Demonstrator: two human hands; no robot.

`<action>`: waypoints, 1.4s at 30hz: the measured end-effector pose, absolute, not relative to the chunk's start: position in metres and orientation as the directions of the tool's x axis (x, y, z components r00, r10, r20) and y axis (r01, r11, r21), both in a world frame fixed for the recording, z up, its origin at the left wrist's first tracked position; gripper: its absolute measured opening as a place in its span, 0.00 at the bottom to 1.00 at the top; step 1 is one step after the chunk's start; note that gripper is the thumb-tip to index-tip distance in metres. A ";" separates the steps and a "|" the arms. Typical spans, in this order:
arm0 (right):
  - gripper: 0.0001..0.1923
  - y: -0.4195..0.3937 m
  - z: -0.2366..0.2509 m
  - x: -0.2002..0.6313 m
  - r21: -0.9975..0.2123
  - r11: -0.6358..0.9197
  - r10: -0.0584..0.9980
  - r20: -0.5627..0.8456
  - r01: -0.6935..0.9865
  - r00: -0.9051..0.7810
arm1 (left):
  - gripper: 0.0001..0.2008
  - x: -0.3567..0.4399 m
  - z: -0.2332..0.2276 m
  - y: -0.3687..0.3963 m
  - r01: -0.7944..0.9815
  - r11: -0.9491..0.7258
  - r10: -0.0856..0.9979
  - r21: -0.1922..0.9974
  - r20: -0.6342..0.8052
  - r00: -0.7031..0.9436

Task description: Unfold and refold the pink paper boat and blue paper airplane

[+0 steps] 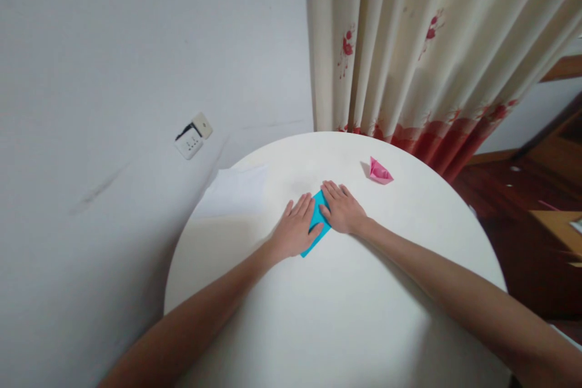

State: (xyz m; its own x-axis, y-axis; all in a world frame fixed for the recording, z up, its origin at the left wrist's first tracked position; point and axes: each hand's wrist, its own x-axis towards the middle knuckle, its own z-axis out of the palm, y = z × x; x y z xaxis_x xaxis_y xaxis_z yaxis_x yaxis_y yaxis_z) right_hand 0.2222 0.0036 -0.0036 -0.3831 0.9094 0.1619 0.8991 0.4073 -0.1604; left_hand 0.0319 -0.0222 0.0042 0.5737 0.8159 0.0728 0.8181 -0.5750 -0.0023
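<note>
A wall socket [194, 136] sits on the grey wall at far left, well apart from the work area. Below and to its right, a sheet of white paper [236, 191] lies flat on the left part of the round white table [345, 315], near the left hand but not touched by it.

The left hand [295, 230] rests palm down, fingers extended and together, on the left portion of the folded blue paper [317, 225]. It grasps nothing; the fingers are released and flat, pressing downward.

The folded blue paper lies flat near the centre of the table, between and partly under both hands. Only a narrow strip and its near corner are visible; the fold pattern cannot be determined.

Handling properties, by judgement: the paper is very light, thin and flexible, holds a crease once pressed, and tears or crumples under rough force. On the smooth tabletop it is likely to slide unless held down. Take hold at an exposed edge or at the near corner with fingertip and thumb; keep one palm on it while the other hand works.

The right hand [343, 209] lies palm down on the right portion of the paper, fingers straight, slightly spread, holding nothing.

Further right, a small pink folded paper boat [379, 171] stands apart from both hands. A floral curtain [431, 42] hangs behind the table.
</note>
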 end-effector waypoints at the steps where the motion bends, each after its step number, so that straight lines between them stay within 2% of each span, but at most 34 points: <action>1: 0.34 0.011 -0.004 0.221 -0.157 0.429 0.900 0.166 0.890 -0.404 | 0.33 0.031 0.004 -0.019 0.819 -0.574 0.816 -0.004 0.076 0.573; 6: 0.33 0.031 -0.004 0.220 -0.140 0.537 0.841 0.160 0.832 -0.517 | 0.32 0.027 0.007 -0.015 0.776 -0.631 0.772 -0.008 0.089 0.629; 11: 0.31 0.025 -0.003 0.217 -0.118 0.554 0.826 0.205 0.824 -0.526 | 0.31 0.026 0.005 -0.015 0.785 -0.619 0.780 -0.020 0.104 0.618; 19: 0.34 0.001 0.002 0.208 -0.189 0.643 0.766 0.157 0.742 -0.624 | 0.31 0.025 0.002 -0.014 0.810 -0.585 0.803 -0.027 0.117 0.584; 26: 0.32 0.015 0.003 0.215 -0.182 0.557 0.830 0.129 0.810 -0.542 | 0.31 0.024 0.003 -0.020 0.805 -0.591 0.797 -0.051 0.114 0.592; 37: 0.32 0.035 0.001 0.223 -0.185 0.323 0.945 0.118 0.928 -0.305 | 0.30 0.021 0.002 -0.021 0.789 -0.614 0.780 -0.031 0.133 0.612; 40: 0.32 0.034 0.003 0.225 -0.214 0.221 0.967 0.172 0.952 -0.186 | 0.30 0.021 0.002 -0.022 0.788 -0.615 0.779 -0.028 0.130 0.613; 42: 0.32 0.029 0.005 0.225 -0.224 0.183 0.953 0.280 0.957 -0.116 | 0.30 0.021 0.003 -0.023 0.789 -0.614 0.780 -0.030 0.128 0.612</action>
